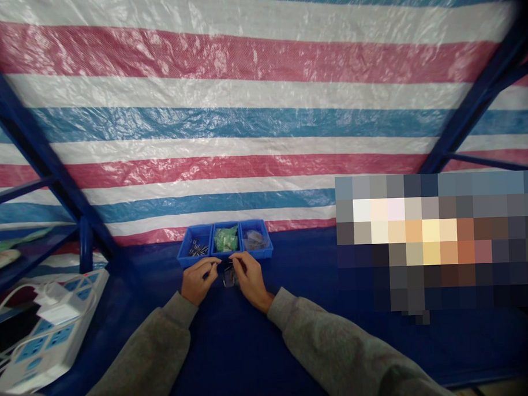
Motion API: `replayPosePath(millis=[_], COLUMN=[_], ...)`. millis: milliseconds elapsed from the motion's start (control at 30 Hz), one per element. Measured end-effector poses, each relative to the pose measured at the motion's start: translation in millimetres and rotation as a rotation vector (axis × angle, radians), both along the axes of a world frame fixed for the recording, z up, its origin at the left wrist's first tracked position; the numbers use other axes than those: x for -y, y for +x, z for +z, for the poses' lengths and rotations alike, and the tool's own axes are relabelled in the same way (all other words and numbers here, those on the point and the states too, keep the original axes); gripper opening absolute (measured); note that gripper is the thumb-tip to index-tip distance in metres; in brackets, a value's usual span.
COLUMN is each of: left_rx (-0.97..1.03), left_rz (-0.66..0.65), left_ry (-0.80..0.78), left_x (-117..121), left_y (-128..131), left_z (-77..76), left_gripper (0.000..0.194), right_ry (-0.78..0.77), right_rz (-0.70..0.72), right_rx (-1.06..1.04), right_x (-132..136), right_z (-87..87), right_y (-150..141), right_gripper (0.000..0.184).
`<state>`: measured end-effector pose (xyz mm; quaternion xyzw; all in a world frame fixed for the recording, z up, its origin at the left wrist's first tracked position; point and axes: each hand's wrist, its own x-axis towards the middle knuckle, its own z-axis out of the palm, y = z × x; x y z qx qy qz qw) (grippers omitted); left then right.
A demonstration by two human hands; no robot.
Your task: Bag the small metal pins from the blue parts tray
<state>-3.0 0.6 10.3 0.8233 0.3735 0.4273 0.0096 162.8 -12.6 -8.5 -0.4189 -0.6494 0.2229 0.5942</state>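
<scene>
My left hand (200, 279) is closed in a pinch, thumb against fingers; whatever it grips is too small to tell. Facing it, my right hand (250, 279) is also closed, its thumb and forefinger at the top of what looks like a small clear plastic bag (229, 276). Something small and dark shows inside the bag. Just beyond both hands stands a row of three blue bins. Small dark metal pieces (198, 247) lie in the left one, green packets (226, 240) fill the middle one, and clear plastic bags (255, 240) are in the right one.
A white power strip (74, 343) with a white plug (60, 303) and cables lies on the left of the dark blue table (234, 349). Striped plastic sheeting (244, 123) hangs behind, between blue metal posts (41, 142). A blurred-out patch covers the right side.
</scene>
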Motion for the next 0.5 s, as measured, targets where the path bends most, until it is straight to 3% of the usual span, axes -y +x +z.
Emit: replayPosePath(millis=[233, 500], left_rx=[0.067, 0.427], left_rz=[0.049, -0.042], left_ry=[-0.139, -0.461], left_x=[-1.5, -5.6], left_y=[-1.6, 2.1], left_z=[-2.3, -7.9], left_gripper=[0.031, 0.021], right_ry=[0.003, 0.006], right_rz=[0.000, -0.010], right_rx=[-0.001, 0.003], right_x=[0.3, 1.0], right_z=[-1.2, -0.8], right_y=[0.1, 0.3], right_gripper=[0.025, 0.025])
